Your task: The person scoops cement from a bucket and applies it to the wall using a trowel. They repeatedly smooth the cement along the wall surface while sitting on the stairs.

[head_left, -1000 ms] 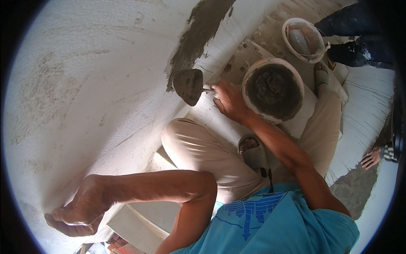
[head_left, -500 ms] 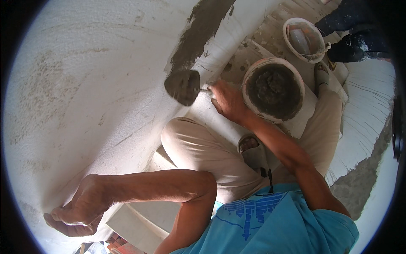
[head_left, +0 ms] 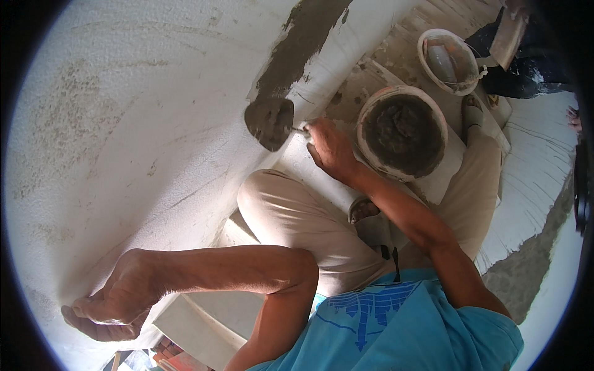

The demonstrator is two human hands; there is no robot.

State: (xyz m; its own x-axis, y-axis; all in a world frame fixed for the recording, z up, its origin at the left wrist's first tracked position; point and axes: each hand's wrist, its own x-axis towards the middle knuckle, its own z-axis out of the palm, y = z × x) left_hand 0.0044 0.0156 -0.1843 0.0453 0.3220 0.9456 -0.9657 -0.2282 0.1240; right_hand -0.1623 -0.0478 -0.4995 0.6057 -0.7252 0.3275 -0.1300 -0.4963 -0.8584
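Note:
My right hand [head_left: 333,148] is closed round the handle of a trowel [head_left: 270,123]. The trowel's rounded, mortar-smeared blade lies at the lower end of a wet grey mortar strip [head_left: 297,52] on the white wall [head_left: 179,117]. A bucket of grey mortar [head_left: 403,132] stands just right of that hand. At the lower left, my left hand [head_left: 114,303] is by the wall, its fingers loosely bent and apart with nothing in them. I cannot tell whether it touches the wall.
A second white bucket [head_left: 447,62] stands beyond the mortar bucket. A person in dark trousers [head_left: 532,68] is beside it, with a flat tool [head_left: 509,38] in hand. Another grey mortar strip [head_left: 526,272] runs along the right side. Pale boards [head_left: 204,324] lie below my left forearm.
The trowel blade has shifted slightly upward and right along the wall. The other person's flat tool has come into view at the upper right. My left hand has barely moved.

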